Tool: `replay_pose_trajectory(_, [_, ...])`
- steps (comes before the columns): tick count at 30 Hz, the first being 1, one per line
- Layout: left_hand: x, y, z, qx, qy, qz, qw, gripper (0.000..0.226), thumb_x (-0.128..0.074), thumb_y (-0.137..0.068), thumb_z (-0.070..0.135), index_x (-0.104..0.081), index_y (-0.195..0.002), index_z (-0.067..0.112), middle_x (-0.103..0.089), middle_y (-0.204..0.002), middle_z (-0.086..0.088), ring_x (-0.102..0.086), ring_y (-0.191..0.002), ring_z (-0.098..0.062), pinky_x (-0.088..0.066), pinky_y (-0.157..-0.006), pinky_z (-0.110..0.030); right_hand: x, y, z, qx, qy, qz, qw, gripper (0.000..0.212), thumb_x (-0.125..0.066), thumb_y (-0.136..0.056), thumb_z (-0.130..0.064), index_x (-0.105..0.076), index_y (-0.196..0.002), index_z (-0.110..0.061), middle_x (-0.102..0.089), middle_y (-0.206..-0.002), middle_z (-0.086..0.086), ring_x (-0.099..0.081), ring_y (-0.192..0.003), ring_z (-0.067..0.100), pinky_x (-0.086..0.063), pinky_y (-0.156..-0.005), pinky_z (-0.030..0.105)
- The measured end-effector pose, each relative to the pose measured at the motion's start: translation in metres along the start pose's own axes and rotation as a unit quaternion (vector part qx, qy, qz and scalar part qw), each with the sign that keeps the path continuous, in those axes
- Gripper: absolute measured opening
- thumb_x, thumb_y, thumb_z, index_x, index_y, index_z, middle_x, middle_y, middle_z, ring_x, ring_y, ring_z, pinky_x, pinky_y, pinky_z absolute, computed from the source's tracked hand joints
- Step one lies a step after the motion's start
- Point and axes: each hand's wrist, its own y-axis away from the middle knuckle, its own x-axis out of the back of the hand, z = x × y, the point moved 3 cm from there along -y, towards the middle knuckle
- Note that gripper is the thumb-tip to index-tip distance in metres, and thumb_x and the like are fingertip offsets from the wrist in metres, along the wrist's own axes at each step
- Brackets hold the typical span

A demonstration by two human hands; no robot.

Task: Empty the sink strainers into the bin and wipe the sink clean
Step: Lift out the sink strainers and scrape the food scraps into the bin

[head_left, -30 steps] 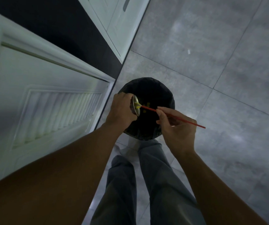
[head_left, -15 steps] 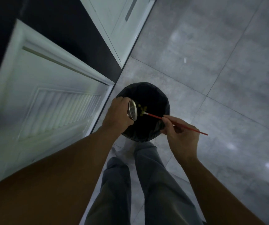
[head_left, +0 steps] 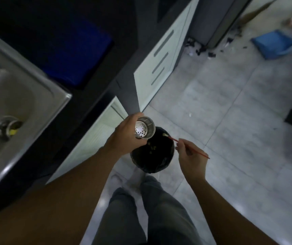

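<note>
Item: perforated stainless-steel cup-shaped sink strainer (head_left: 144, 128). Location: held above the near-left rim of the round black-lined bin (head_left: 166, 163), which stood on the grey tiled floor (head_left: 230, 121). Orientation: long axis tilted, open mouth turned up toward the camera and slightly right; holed base toward the palm. Interior appeared clean, no scraps visible inside.

Holder: left hand (head_left: 125, 137), fingers wrapped closed around the strainer's wall. Right hand (head_left: 191, 156) pinched shut on a thin red stick (head_left: 189, 147), its scrap-caked tip lying over the bin's opening, apart from the strainer.

Bin contents: yellowish food scraps (head_left: 152, 147) lay on the dark liner.

Progress, as judged: this strainer looked emptied. Remaining: a second metal strainer (head_left: 9, 127), seated in the drain of the stainless-steel sink (head_left: 41, 96) at far left, held yellow residue; wiping of the sink apparently not begun, no cloth being in view.
</note>
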Motion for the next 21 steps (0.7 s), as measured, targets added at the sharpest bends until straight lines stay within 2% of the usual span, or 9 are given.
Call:
replay_pose_trajectory(2, [0.032,0.007,0.02,0.006,0.01,0.027,1.0,0.09,-0.087,-0.06,0.035,-0.041,-0.138,0.037,-0.055,-0.137,0.012,-0.056,-0.125,-0.016,-0.051,-0.102,-0.041,-0.002,0.0,-0.041,0.044,0.011,-0.002,0.999,0.017,-0.058,-0.1,-0.031,-0.072,-0.104,-0.041,-0.075,-0.098,-0.017,-0.071,-0.092,0.008,-0.061,-0.089,0.036])
replay_pose_trajectory(4, [0.065,0.014,0.039,0.005,0.029,0.062,0.998,0.09,-0.086,-0.057,0.033,-0.043,-0.136,0.039,-0.057,-0.133,0.015,-0.056,-0.123,-0.011,-0.05,-0.102,-0.037,-0.003,0.0,-0.08,0.087,0.006,0.01,0.996,0.02,-0.053,-0.101,-0.029,-0.072,-0.108,-0.028,-0.075,-0.105,-0.006,-0.07,-0.096,0.013,-0.06,-0.091,0.044])
replay_pose_trajectory(7, [0.115,0.029,0.065,-0.016,0.066,0.135,0.989,0.086,-0.086,-0.055,0.027,-0.049,-0.132,0.036,-0.061,-0.126,0.017,-0.058,-0.116,-0.004,-0.051,-0.1,-0.031,-0.002,0.008,-0.14,0.158,-0.013,0.052,0.986,0.028,-0.047,-0.101,-0.024,-0.074,-0.109,-0.018,-0.073,-0.105,0.0,-0.068,-0.093,0.013,-0.06,-0.088,0.041])
replay_pose_trajectory(10, [0.163,0.048,0.071,-0.004,0.077,0.208,0.975,0.083,-0.086,-0.058,0.03,-0.05,-0.132,0.036,-0.061,-0.125,0.018,-0.058,-0.116,-0.003,-0.051,-0.098,-0.026,-0.009,0.025,-0.195,0.247,-0.048,0.059,0.966,0.034,-0.041,-0.1,-0.018,-0.072,-0.113,-0.009,-0.071,-0.103,0.005,-0.067,-0.091,0.014,-0.056,-0.086,0.024])
replay_pose_trajectory(11, [0.177,0.055,0.067,0.004,0.076,0.236,0.969,0.082,-0.086,-0.059,0.031,-0.049,-0.132,0.037,-0.061,-0.125,0.018,-0.058,-0.116,-0.003,-0.051,-0.096,-0.026,-0.015,0.033,-0.212,0.277,-0.059,0.047,0.958,0.037,-0.039,-0.099,-0.017,-0.07,-0.116,-0.007,-0.07,-0.105,0.005,-0.066,-0.093,0.012,-0.053,-0.087,0.016])
replay_pose_trajectory(13, [0.203,0.071,0.052,0.027,0.075,0.29,0.954,0.083,-0.086,-0.06,0.031,-0.047,-0.132,0.039,-0.06,-0.126,0.019,-0.058,-0.117,-0.006,-0.051,-0.097,-0.03,-0.032,0.048,-0.245,0.349,-0.063,0.006,0.935,0.039,-0.039,-0.098,-0.015,-0.067,-0.123,-0.004,-0.069,-0.111,0.007,-0.061,-0.099,0.006,-0.045,-0.091,0.009])
replay_pose_trajectory(15, [0.222,0.09,0.027,0.058,0.076,0.335,0.937,0.084,-0.087,-0.061,0.034,-0.045,-0.133,0.04,-0.059,-0.127,0.018,-0.057,-0.119,-0.008,-0.051,-0.099,-0.035,-0.057,0.06,-0.269,0.412,-0.046,-0.041,0.909,0.037,-0.044,-0.1,-0.011,-0.064,-0.13,-0.001,-0.068,-0.116,0.009,-0.058,-0.103,0.004,-0.042,-0.094,0.009])
replay_pose_trajectory(18, [0.241,0.121,-0.021,0.12,0.08,0.377,0.915,0.086,-0.091,-0.06,0.042,-0.044,-0.132,0.042,-0.058,-0.129,0.016,-0.056,-0.123,-0.011,-0.049,-0.104,-0.038,-0.101,0.078,-0.292,0.45,-0.022,-0.12,0.885,0.038,-0.049,-0.101,-0.006,-0.057,-0.138,-0.003,-0.066,-0.12,0.008,-0.06,-0.104,0.009,-0.047,-0.094,0.016])
replay_pose_trajectory(21, [0.252,0.152,-0.075,0.175,0.092,0.4,0.895,0.084,-0.089,-0.061,0.039,-0.047,-0.134,0.039,-0.058,-0.133,0.013,-0.055,-0.125,-0.01,-0.047,-0.108,-0.037,-0.149,0.094,-0.303,0.479,0.012,-0.189,0.857,0.042,-0.047,-0.105,-0.012,-0.049,-0.147,-0.012,-0.064,-0.13,0.003,-0.059,-0.113,0.006,-0.039,-0.1,0.008])
